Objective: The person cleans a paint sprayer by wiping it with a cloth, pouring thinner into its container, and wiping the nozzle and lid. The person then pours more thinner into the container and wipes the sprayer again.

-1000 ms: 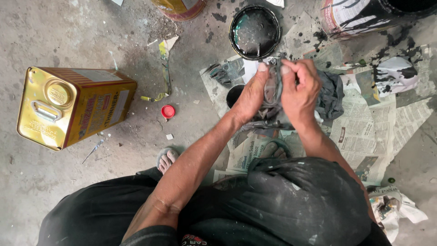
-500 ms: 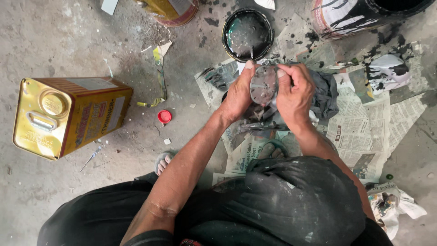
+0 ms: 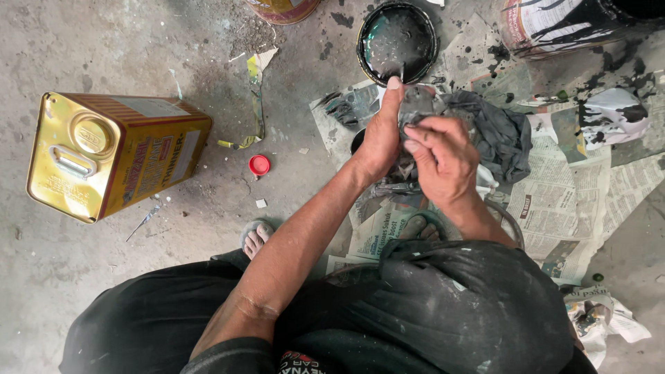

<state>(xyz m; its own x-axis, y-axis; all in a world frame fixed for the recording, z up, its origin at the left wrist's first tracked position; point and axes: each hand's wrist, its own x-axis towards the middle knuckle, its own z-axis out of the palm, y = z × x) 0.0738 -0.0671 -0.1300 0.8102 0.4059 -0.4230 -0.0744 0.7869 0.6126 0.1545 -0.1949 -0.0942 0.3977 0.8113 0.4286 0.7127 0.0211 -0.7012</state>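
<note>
Both hands (image 3: 415,149) now clasp the grey rag (image 3: 422,104) lower (fingers closed).

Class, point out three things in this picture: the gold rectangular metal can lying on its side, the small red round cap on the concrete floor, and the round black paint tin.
Gold rectangular metal can (image 3: 131,156): head view, its side panel.
Small red round cap (image 3: 259,165): head view, its top.
Round black paint tin (image 3: 397,38): head view, the paint surface inside.

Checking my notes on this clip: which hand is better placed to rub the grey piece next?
Probably the right hand: its fingers lie across the grey piece, while the left hand clamps its edge, thumb up.
</note>
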